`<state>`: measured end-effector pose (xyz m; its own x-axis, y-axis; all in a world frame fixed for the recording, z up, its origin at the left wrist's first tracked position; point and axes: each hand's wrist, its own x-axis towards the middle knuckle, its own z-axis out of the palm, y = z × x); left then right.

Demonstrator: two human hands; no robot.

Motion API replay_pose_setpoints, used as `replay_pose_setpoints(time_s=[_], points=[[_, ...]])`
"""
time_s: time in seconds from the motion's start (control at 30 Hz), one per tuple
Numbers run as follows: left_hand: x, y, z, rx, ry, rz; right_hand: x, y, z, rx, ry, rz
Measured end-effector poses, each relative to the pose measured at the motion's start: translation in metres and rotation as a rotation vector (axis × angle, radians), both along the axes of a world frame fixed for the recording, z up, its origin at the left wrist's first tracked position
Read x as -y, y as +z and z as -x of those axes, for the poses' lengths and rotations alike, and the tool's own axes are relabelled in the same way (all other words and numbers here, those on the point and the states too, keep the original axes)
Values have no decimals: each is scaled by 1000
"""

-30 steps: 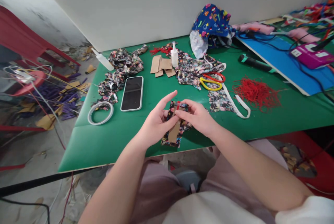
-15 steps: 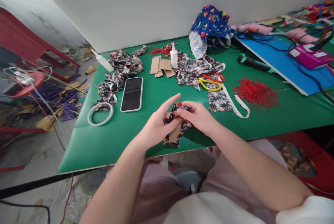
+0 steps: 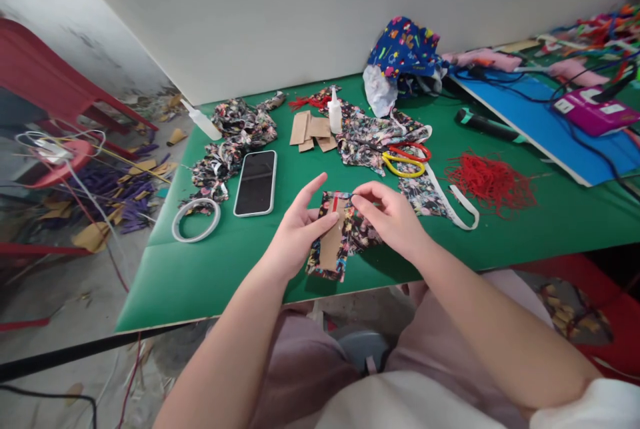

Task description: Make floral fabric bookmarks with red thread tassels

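Observation:
Between my hands is a brown cardboard piece edged with dark floral fabric, held near the table's front edge. A bit of red shows at its top end. My left hand grips it from the left, thumb on the cardboard and index finger stretched away. At its upper right corner, my right hand pinches the fabric edge. More floral fabric hangs beneath the right hand. Farther back lie scissors with red and yellow handles, on floral fabric strips with white edging.
Left of my hands are a phone, a tape roll and crumpled floral fabric. Two white glue bottles and cardboard pieces are behind. Red strings and a blue board with cables lie right.
The cardboard piece has turned flatter, showing more of its brown face. My right hand has shifted slightly right, from the red bit to the fabric at the corner.

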<state>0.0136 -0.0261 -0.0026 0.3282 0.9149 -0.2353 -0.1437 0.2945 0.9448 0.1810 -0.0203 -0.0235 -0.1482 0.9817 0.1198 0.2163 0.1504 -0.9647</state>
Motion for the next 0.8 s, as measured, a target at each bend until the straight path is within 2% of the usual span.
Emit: replay_pose_setpoints(time_s=[0.07,0.23,0.3,0.4,0.5,0.57,0.63,0.7,0.73,0.8], points=[[-2,1,1,48,13,71,1,2,-4,122,-55,-208],[-5,2,2,113,39,142,4,-2,-8,463,7,-660],[-6,1,2,118,26,149,6,-5,-7,572,8,-737],[-4,1,2,117,7,144,6,-6,-7,591,-16,-771],[-4,0,2,87,-59,141,4,-1,-7,467,-76,-704],[-5,-3,3,39,-51,101,1,6,-8,334,-170,-565],[-7,-7,2,-74,104,-44,-3,14,-10,188,-253,-379],[-7,-11,-2,-193,290,-254,-7,22,-12,59,-273,-229],[-7,-13,-5,-213,335,-343,-10,25,-13,8,-264,-181],[-6,-16,-12,-153,307,-425,-14,30,-14,-74,-250,-134]])
